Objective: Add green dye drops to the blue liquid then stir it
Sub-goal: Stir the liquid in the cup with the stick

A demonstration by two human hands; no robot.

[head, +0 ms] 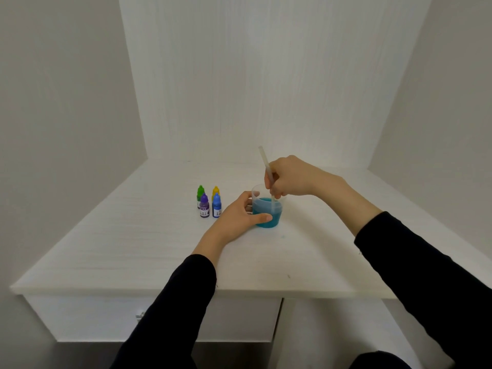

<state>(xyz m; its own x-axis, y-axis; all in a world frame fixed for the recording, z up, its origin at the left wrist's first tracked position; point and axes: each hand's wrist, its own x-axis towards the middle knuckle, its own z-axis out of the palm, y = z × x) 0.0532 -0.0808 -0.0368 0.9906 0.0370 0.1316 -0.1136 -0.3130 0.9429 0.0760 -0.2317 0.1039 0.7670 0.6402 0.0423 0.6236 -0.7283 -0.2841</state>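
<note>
head: white desk (149, 251), white walls (239, 75)

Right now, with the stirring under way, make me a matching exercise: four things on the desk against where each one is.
Things:
1. green dye bottle
2. blue dye bottle
3. stirring rod
4. clear cup

Places:
A. pinched in the right hand, tip in the liquid
B. gripped by the left hand
C. back left of the bottle group
D. front right of the bottle group

Pairs: 1-C, 2-D, 3-A, 4-B
</note>
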